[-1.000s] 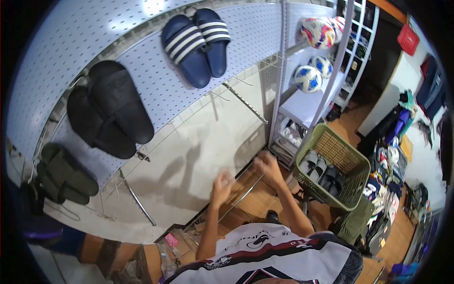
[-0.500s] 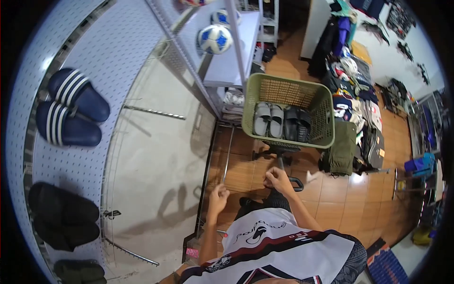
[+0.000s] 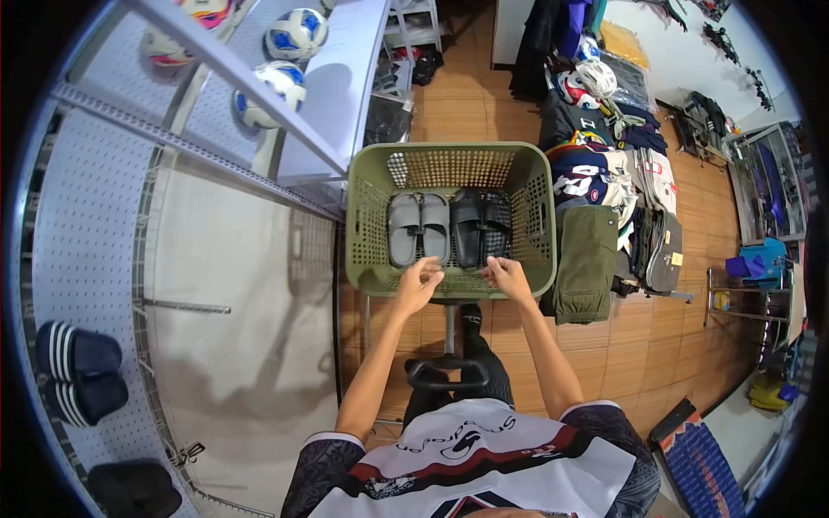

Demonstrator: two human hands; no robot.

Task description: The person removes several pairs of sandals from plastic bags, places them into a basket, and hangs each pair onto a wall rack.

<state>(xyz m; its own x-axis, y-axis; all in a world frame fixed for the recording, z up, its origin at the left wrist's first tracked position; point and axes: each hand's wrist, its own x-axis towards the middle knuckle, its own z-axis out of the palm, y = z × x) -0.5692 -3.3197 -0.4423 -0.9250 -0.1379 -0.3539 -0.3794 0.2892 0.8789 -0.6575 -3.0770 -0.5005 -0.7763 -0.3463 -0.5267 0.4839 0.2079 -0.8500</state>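
My left hand [image 3: 419, 283] and right hand [image 3: 507, 278] both sit over the near rim of the green basket [image 3: 367, 224], so you can't see that bit of rim, and I honestly can't tell if my fingers are gripping it or just resting there. The grey slides [image 3: 418, 228] and black slides [image 3: 482, 226] inside have their near ends covered by my hands too. Whatever holds the basket up is mostly hidden under it; only a post and the black handle [image 3: 447, 374] show. The dark slides [image 3: 134, 489] on the pegboard get cut off by the lens edge. The folded clothes [image 3: 643, 173] on the right are too small to make out prints.
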